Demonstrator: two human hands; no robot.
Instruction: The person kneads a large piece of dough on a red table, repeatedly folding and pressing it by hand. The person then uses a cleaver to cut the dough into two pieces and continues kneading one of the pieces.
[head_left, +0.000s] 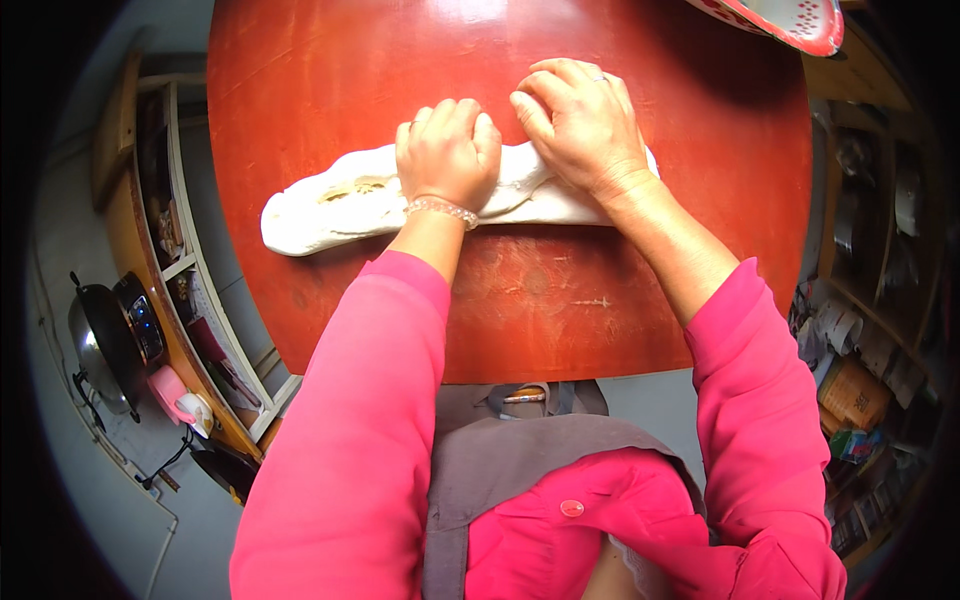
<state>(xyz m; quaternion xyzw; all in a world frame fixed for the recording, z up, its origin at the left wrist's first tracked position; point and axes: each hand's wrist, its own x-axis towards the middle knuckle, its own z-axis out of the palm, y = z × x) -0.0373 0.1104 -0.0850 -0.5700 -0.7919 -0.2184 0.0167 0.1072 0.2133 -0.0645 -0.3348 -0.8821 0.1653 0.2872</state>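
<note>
The fingers of the left hand and the right hand are curled; whether they grip, I cannot tell. Both hands are upon the long white dough, which lies across the red counter.

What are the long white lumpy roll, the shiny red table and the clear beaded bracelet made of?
Long white lumpy roll: probably dough, matte and soft-looking, because it's dented and folded.
Shiny red table: perhaps painted or varnished wood; glossy, with scuffs and knot-like spots.
Clear beaded bracelet: glass or plastic, can't tell which; beads glint.
</note>
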